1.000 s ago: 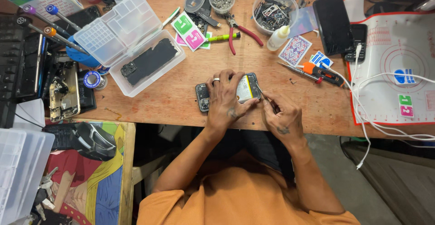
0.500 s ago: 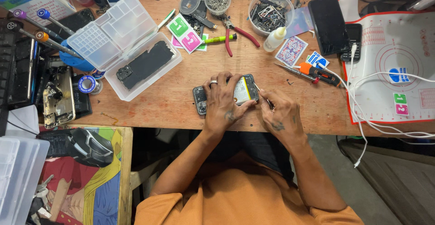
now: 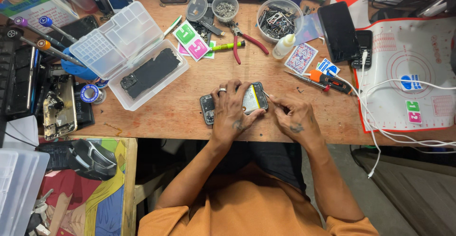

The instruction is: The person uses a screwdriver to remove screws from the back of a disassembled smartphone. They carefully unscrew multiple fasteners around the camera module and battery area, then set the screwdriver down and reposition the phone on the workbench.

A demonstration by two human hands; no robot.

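At the far left of the wooden surface (image 3: 156,117) lie several screwdrivers with coloured caps (image 3: 33,34) and a phone frame with bare parts (image 3: 59,108). Next to them stands a clear plastic box (image 3: 142,72) with its lid thrown open; a dark phone back plate (image 3: 149,72) lies inside it.

In the middle, near the front edge, is the opened phone (image 3: 232,104), lying flat with its inside upward. The left hand (image 3: 230,110) is spread over it, the fingers pressing down on the body and curled around its near edge, so it holds the phone firmly. Compared with one second ago, this hand and the phone sit in almost the same place; only the view has shifted a little.

Just right of the phone, the right hand (image 3: 292,115) has its fingers pinched together on a thin tool (image 3: 268,96), whose tip touches the phone's right end. My judgement: the work goes on at one spot, with small fine motions only.

Further right lie an orange-handled screwdriver (image 3: 327,80), a black phone (image 3: 339,24) and a white work mat (image 3: 408,74) with white cables (image 3: 380,122) across it.
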